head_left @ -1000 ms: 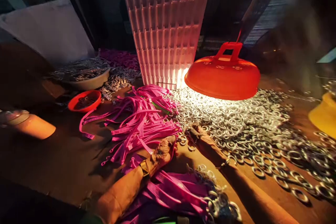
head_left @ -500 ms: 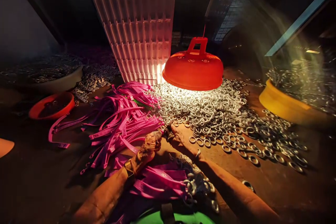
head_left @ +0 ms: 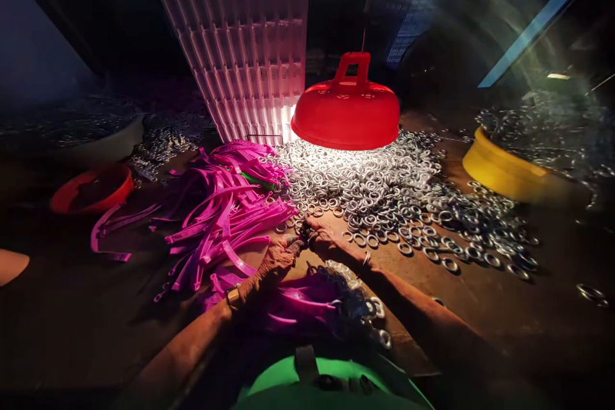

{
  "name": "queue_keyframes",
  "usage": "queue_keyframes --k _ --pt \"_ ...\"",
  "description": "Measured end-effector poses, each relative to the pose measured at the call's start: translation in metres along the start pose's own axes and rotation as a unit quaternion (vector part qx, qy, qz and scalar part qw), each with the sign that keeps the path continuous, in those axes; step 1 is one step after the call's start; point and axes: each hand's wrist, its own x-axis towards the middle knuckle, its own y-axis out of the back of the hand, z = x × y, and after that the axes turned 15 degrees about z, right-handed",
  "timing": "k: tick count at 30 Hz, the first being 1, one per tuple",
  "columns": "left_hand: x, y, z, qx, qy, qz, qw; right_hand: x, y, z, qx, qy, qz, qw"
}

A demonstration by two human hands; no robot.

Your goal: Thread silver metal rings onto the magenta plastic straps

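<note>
Grip, head view: your left hand (head_left: 281, 256) and right hand (head_left: 327, 241), fingers curled, tips seemingly meeting; you cannot tell whether either is closed on anything, the shadow being too deep.
Pink straps (head_left: 228, 221): one heap, just beyond and left of your left hand.
Metal rings (head_left: 375, 189): loose pile on the tabletop (head_left: 519, 307), beyond and right of your right hand.
Second strap bundle (head_left: 305, 298): below your hands, rings at its right end.
Red lampshade (head_left: 346, 115): hung above the pile.
Yellow basin (head_left: 500, 170): far right.
</note>
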Motion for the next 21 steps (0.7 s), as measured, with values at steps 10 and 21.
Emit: queue_keyframes --k 10,21 --pt "0.009 0.002 0.033 -0.007 0.101 -0.018 0.995 -0.01 0.004 -0.03 -0.087 0.034 0.012 0.996" --pt "-0.035 0.013 0.064 0.12 0.129 -0.24 0.954 -0.121 0.015 -0.056 -0.268 0.165 -0.038 0.948"
